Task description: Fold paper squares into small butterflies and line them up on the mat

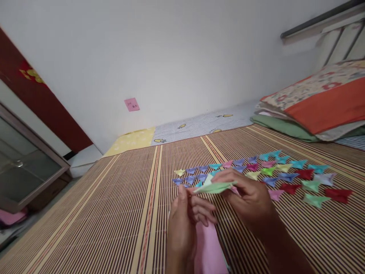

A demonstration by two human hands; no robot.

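Observation:
A piece of light green folded paper (215, 187) is held up in front of me between both hands. My right hand (251, 198) pinches its right side, thumb below and fingers over the top. At the left tip of the paper, the thumb and index finger of my left hand (182, 224) close on it, while the other fingers curl loosely beneath. Below the hands lies a pink stack of paper (209, 249), partly hidden by my left hand. Just beyond, several rows of small folded paper shapes (288, 177) in blue, red, green, yellow and pink rest on the mat.
A striped bamboo mat (119, 213) covers the bed. Folded bedding with an orange band (327, 104) is piled at the far right. A pink note (132, 104) is stuck to the white wall. On the left stands a glass-fronted cabinet (25, 163).

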